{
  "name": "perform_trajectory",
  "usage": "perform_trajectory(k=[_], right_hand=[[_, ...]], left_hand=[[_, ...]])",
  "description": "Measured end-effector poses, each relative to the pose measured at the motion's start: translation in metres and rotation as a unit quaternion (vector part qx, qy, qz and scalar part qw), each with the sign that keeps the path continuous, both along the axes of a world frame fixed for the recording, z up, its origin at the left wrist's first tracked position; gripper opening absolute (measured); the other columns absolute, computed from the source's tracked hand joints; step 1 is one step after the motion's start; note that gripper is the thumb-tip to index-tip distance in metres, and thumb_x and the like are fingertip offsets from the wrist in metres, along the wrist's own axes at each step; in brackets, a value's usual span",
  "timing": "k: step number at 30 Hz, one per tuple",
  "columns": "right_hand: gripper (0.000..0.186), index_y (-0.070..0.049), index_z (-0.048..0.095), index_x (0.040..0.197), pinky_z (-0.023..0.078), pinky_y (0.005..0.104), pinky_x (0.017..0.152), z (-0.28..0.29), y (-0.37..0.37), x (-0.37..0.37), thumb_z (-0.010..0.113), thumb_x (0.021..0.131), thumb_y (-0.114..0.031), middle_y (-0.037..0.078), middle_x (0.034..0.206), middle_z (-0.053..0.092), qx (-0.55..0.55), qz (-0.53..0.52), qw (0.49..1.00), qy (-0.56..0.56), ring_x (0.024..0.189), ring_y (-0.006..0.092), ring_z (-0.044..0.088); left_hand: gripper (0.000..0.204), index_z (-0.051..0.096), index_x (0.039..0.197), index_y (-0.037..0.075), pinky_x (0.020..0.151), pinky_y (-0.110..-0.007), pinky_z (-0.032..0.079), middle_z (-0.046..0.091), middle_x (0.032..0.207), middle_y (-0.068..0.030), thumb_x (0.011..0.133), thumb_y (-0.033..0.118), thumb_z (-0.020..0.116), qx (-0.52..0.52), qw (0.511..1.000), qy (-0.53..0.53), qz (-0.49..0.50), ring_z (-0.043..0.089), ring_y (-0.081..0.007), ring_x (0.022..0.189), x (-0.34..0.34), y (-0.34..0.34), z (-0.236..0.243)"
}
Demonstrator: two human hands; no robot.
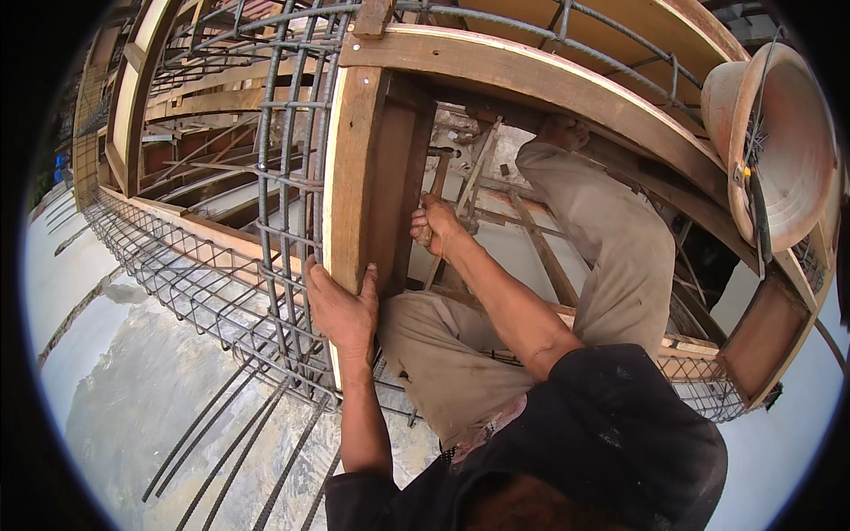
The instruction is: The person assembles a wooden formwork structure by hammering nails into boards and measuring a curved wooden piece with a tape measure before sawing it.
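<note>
Gripping a dark-headed hammer with a slim brown wooden handle [439,180] in the right hand [434,223], with fingers curled closed around the handle and the head pointing upward, inside the opening of a timber frame. Clasping an upright brown timber post [356,177] at that opening's left edge with the half-curled left hand [343,308], with thumb on one side and fingers on the other; hard to tell how firmly. Flanked on the left by an upright column cage of dark ribbed steel bars [285,159]. Capped above by a long brown timber rail [531,69]. Kneeling or crouching in dusty khaki trousers [620,232], near dark ribbed steel rods [292,466] over a grey concrete slab [133,389].
</note>
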State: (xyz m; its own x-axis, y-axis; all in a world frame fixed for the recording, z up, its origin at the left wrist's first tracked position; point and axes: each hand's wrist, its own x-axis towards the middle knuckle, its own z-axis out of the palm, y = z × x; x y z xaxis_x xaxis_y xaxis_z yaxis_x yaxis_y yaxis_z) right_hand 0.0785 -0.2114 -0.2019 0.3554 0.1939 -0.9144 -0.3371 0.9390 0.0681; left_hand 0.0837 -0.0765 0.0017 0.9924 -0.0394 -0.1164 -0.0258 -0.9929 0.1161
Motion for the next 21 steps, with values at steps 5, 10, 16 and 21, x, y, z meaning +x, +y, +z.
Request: perform_trajectory(k=[5, 10, 16, 21], right_hand=[[0.009, -0.016, 0.045, 0.106, 0.037, 0.0267, 0.044, 0.003, 0.003, -0.007, 0.047, 0.103, -0.024, -0.002, 0.07, 0.041, 0.006, 0.058, 0.998, -0.012, 0.05, 0.0087, 0.038], [0.012, -0.012, 0.044, 0.1, 0.039, 0.0284, 0.043, -0.01, -0.008, -0.009, 0.047, 0.102, -0.024, 0.002, 0.07, 0.044, -0.024, 0.081, 0.996, -0.024, 0.049, 0.0109, 0.04], [0.013, -0.012, 0.042, 0.099, 0.038, 0.0271, 0.041, -0.012, -0.023, -0.004, 0.047, 0.103, -0.023, 0.001, 0.067, 0.043, -0.014, 0.121, 0.992, -0.037, 0.047, 0.01, 0.037], [0.013, -0.013, 0.041, 0.099, 0.036, 0.0238, 0.041, -0.002, -0.024, -0.003, 0.044, 0.106, -0.023, -0.001, 0.066, 0.042, 0.003, 0.167, 0.986, -0.025, 0.046, 0.0072, 0.034]], left_hand=[[0.07, 0.048, 0.12, -0.002, 0.1, -0.052, 0.047, 0.05, 0.14, -0.027, 0.074, 0.035, 0.086, 0.001, 1.0, -0.001, 0.023, 0.052, -0.0471, 0.124, -0.004, 0.005, 0.0], [0.066, 0.049, 0.117, 0.0, 0.098, -0.053, 0.047, 0.051, 0.139, -0.0263, 0.075, 0.035, 0.085, 0.0, 1.0, -0.025, 0.011, 0.054, -0.0465, 0.122, -0.001, 0.002, 0.001], [0.064, 0.051, 0.118, 0.002, 0.096, -0.051, 0.049, 0.053, 0.137, -0.0232, 0.075, 0.037, 0.084, -0.004, 1.0, -0.01, 0.015, 0.055, -0.0428, 0.12, 0.004, 0.004, 0.004], [0.069, 0.051, 0.124, 0.003, 0.098, -0.05, 0.048, 0.052, 0.138, -0.0232, 0.074, 0.039, 0.084, 0.009, 0.999, 0.0, 0.043, 0.055, -0.0417, 0.122, -0.001, 0.014, 0.001]])
